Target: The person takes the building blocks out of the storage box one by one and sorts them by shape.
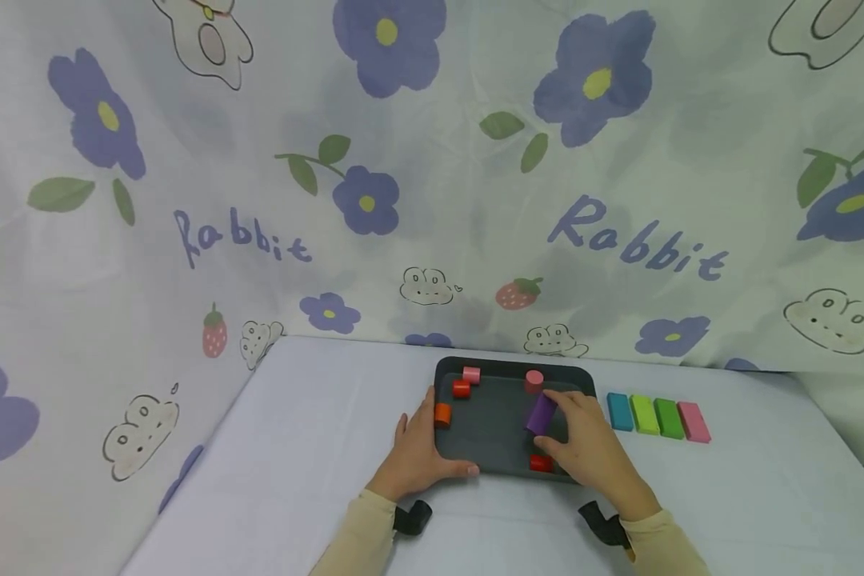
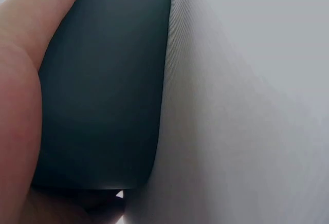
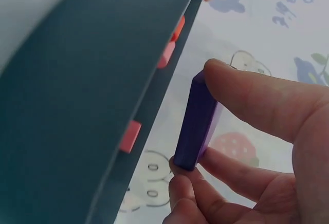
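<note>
A purple rectangular block [image 1: 542,414] is pinched at its ends between the thumb and fingers of my right hand [image 1: 592,444], over the right part of a dark tray [image 1: 482,424]. In the right wrist view, the purple block [image 3: 197,124] stands out beside the tray wall [image 3: 87,80]. My left hand [image 1: 421,458] lies at the tray's near left corner, straight fingers along the left side and thumb at the front rim. Inside the tray are an orange cylinder [image 1: 442,415], a red one [image 1: 461,389], a small pink block [image 1: 471,374], a pink cylinder [image 1: 534,382] and another red cylinder [image 1: 541,462].
To the right of the tray, a row of flat blocks lies on the white table: blue [image 1: 620,412], yellow-green [image 1: 645,414], green [image 1: 669,419] and pink [image 1: 694,422]. Behind the table hangs a flower-patterned curtain [image 1: 468,200].
</note>
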`<state>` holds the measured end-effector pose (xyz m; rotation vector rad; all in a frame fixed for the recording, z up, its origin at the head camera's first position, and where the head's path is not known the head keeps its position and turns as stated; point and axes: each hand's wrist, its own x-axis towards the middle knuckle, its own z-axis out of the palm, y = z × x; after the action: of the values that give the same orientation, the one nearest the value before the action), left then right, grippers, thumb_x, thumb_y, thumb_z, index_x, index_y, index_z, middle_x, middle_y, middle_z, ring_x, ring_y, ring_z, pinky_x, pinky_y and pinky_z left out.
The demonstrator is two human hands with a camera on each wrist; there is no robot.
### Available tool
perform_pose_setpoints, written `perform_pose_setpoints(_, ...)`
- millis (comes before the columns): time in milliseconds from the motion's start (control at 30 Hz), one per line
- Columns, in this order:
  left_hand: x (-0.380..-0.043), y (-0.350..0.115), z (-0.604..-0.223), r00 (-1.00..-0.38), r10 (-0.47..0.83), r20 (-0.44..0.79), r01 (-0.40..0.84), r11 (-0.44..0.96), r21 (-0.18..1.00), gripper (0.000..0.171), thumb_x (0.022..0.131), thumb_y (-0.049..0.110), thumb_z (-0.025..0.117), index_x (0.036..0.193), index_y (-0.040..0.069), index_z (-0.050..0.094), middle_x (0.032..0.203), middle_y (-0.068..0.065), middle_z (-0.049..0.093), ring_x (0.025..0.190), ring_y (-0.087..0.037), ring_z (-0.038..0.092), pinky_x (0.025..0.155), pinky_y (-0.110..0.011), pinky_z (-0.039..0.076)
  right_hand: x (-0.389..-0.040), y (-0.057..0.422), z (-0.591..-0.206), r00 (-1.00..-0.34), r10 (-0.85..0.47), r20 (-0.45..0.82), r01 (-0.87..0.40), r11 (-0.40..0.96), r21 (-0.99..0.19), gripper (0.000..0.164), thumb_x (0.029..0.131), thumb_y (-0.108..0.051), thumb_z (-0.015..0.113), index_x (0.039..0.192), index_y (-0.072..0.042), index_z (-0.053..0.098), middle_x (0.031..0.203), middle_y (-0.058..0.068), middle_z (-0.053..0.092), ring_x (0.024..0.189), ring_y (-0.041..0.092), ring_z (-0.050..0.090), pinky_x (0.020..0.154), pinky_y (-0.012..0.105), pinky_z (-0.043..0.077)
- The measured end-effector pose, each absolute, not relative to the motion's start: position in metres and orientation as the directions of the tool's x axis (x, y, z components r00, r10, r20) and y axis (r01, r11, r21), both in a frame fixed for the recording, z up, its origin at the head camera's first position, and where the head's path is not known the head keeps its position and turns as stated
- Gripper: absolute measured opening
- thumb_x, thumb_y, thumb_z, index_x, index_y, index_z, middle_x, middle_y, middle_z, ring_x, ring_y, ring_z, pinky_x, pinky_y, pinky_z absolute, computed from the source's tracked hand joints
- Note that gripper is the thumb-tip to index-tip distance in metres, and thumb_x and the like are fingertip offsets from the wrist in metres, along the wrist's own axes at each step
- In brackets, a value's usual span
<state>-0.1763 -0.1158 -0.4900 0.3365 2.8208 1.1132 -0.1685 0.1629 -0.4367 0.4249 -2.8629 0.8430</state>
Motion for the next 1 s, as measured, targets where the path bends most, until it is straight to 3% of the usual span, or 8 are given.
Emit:
perform_pose_setpoints(233, -0.177, -0.116, -0.492, -0.973, 0.232, 0.000, 0.169, 0.708, 0.685, 0.139, 0.066, 0.063, 0.087, 0.161, 0.001, 0.005, 0.165, -0.015, 0.022, 0.147, -0.031, 0.031, 0.120, -0.060, 0.001, -0.168, 0.181, -0.437, -0.936, -0.252, 0.246, -0.346, 0.788, -0.509, 0.067, 0.082, -0.017, 0.084, 0.139, 0.004, 0.054, 0.131, 0.025, 0.057, 0.121, 0.044, 0.052, 0.095, 0.061, 0.049)
perform_pose_setpoints(1000, -0.180, -0.117, -0.490, -0.973, 0.232, -0.010, 0.165, 0.720, 0.675, 0.140, 0.065, 0.065, 0.086, 0.161, 0.002, 0.006, 0.165, -0.016, 0.022, 0.147, -0.032, 0.032, 0.120, -0.060, 0.001, -0.168, 0.240, -0.443, -0.933, -0.275, 0.233, -0.358, 0.790, -0.497, 0.066, 0.085, -0.011, 0.079, 0.142, 0.003, 0.050, 0.136, 0.027, 0.052, 0.123, 0.047, 0.047, 0.096, 0.066, 0.045)
